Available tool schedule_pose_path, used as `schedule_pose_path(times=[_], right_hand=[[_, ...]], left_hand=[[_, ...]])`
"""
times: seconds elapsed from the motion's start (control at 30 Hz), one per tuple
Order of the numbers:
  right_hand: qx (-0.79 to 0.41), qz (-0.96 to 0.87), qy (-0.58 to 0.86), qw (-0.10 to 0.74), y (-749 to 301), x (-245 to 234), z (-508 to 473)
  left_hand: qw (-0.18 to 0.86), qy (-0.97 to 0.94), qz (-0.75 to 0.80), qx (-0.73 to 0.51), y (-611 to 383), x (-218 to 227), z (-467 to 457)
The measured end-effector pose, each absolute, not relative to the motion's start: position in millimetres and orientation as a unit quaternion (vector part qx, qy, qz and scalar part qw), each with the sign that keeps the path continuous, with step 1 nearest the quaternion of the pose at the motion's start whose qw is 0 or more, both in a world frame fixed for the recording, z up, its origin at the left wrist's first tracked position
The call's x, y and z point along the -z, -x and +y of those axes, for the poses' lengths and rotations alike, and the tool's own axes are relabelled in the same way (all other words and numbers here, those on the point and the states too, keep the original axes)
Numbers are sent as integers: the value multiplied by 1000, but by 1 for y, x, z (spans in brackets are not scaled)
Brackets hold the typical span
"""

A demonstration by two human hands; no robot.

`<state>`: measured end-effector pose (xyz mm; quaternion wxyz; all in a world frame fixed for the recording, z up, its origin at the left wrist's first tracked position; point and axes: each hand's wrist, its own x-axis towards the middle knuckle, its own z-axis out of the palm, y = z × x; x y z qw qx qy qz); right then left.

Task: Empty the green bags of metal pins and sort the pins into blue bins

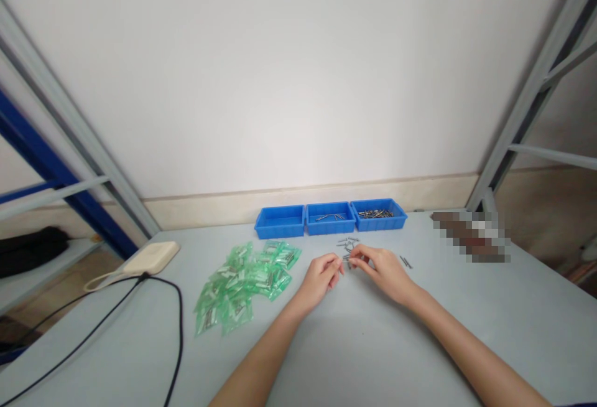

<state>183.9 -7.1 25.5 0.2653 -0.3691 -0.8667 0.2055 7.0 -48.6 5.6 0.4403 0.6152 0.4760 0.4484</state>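
At a pale table (433, 345) by a white wall (280, 71), the right hand (380, 272) seems to pinch a metal pin (346, 257); the left hand (319, 279) is unclear.

The left hand (319, 279) and right hand (380, 273) are bare and slender-fingered, on smooth, bare forearms (261, 357).

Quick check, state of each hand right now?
Left hand: fingers closed, nothing visible in them.
Right hand: fingers pinched, apparently holding a metal pin.
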Motion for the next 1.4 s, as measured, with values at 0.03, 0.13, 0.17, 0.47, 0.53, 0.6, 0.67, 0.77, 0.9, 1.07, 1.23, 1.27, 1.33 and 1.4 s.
schedule_pose_path(times=[0.03, 0.13, 0.17, 0.47, 0.53, 0.6, 0.67, 0.77, 0.9, 1.07, 1.23, 1.27, 1.33, 1.4], right_hand=[[-218, -865, 366, 266, -183, -25, -7], [-252, -861, 351, 268, -182, -24, -6], [-260, -859, 349, 269, -182, -23, -6], [-311, -841, 346, 277, -181, -19, -4], [-321, -839, 343, 275, -180, -17, -3], [-322, -836, 347, 279, -179, -14, -2], [-315, -832, 353, 290, -178, -11, -1], [-299, -830, 364, 300, -179, -10, -1], [-277, -838, 362, 300, -179, -13, -5], [-261, -849, 364, 282, -177, -14, -9], [-283, -833, 355, 317, -175, -8, -6], [-292, -828, 354, 323, -175, -6, -4], [-310, -818, 352, 334, -176, -4, -1], [-322, -812, 349, 340, -176, -3, 0]], left_hand=[[447, -610, 472, -452, -7, -5, -48], [468, -599, 461, -458, -5, -3, -45], [471, -595, 459, -461, -5, -2, -44], [466, -592, 466, -464, -6, -4, -46], [459, -594, 469, -466, -6, -5, -47], [452, -595, 473, -467, -7, -5, -48], [458, -598, 472, -459, -7, -5, -48], [482, -598, 462, -444, -7, -3, -47], [505, -585, 450, -448, -5, 0, -43], [519, -571, 438, -461, -4, 0, -41], [498, -578, 449, -465, -3, -1, -43], [499, -579, 449, -463, -3, 0, -43], [506, -581, 443, -459, -2, 0, -43], [512, -582, 439, -454, -2, -1, -43]])
